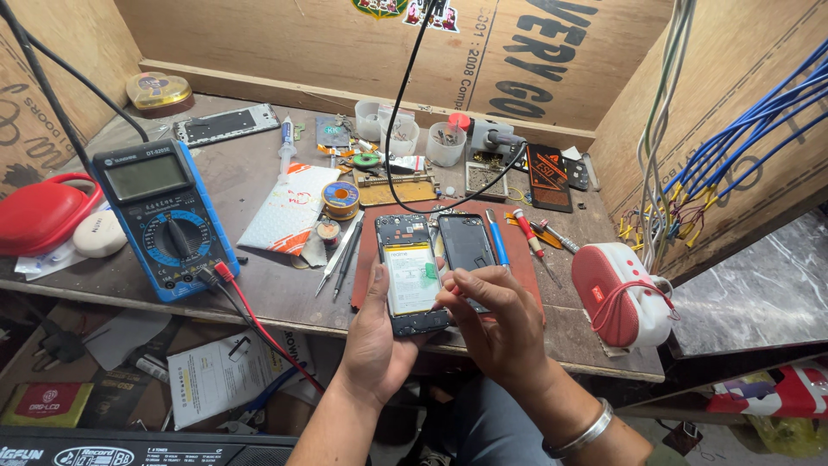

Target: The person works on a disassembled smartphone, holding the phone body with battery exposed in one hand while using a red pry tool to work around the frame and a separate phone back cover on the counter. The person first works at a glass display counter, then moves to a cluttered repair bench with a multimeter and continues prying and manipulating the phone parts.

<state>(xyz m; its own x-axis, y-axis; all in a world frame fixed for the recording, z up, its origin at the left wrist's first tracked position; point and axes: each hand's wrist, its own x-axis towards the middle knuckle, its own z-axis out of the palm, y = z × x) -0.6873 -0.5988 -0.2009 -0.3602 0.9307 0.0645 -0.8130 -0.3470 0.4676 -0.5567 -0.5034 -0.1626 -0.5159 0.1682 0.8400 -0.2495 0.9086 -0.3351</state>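
Opened smartphone (412, 274) with its back off and pale battery showing, near edge of the table (259, 285), on the reddish-brown work mat (522, 250). Left hand (377, 341) cradling it from below, thumb up the left side: a grip clenched on the phone. Right hand (498, 321) bent over the lower right corner, fingertips (448, 295) pinched together at the frame; impossible to tell whether anything tiny is caught between them.

Best done, by the look of it, with the left hand steady and the phone flat on the mat, the right working in small, light picks at the edge and clear of the battery.

Counted:
- One removed back cover (467, 242), dark, just beside the phone.
- One blue digital multimeter (166, 217), red probe lead (259, 324) trailing off the edge.
- One pair of tweezers (338, 255) left of the mat.
- One solder spool (341, 199).
- One syringe (285, 147).
- Three small clear cups (405, 136) at the back.
- One red portable speaker (623, 293) at right.
- One metal bangle (585, 434) on the right wrist.
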